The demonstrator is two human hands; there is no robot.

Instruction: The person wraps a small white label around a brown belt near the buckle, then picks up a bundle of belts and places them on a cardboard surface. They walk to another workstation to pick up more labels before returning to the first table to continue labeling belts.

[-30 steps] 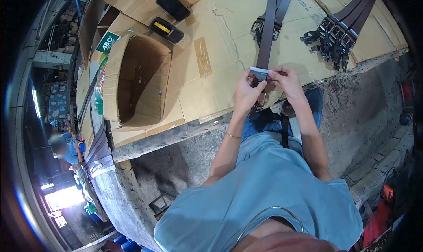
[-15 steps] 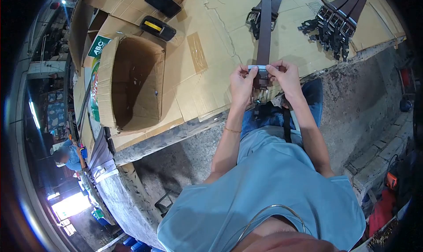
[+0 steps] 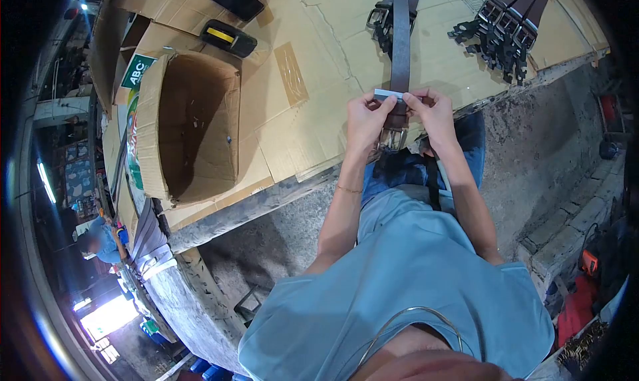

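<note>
A dark brown belt [image 3: 401, 51] runs down the cardboard toward me, its metal buckle [image 3: 393, 139] hanging at the table's edge. Across it, just above the buckle, lies a small pale strip like a label [image 3: 389, 94]. My left hand [image 3: 364, 124] pinches the strip's left part between thumb and fingers. On the other side my right hand [image 3: 434, 120] pinches its right part, and both thumbs press close together over the belt. The fingertips behind the strip are hidden. Another belt buckle [image 3: 380, 16] with black pieces lies beyond, partly under the belt.
Several brown belts with buckles [image 3: 509, 28] lie fanned at the upper right. An open cardboard box [image 3: 154, 128] stands at left, near a black case with a yellow stripe [image 3: 228, 38] and a phone-like black slab [image 3: 235, 0]. Another person [image 3: 103, 240] is at far left.
My thumbs have come closer together over the strip, and its left end now tilts up a little. The whole view has shifted slightly.
</note>
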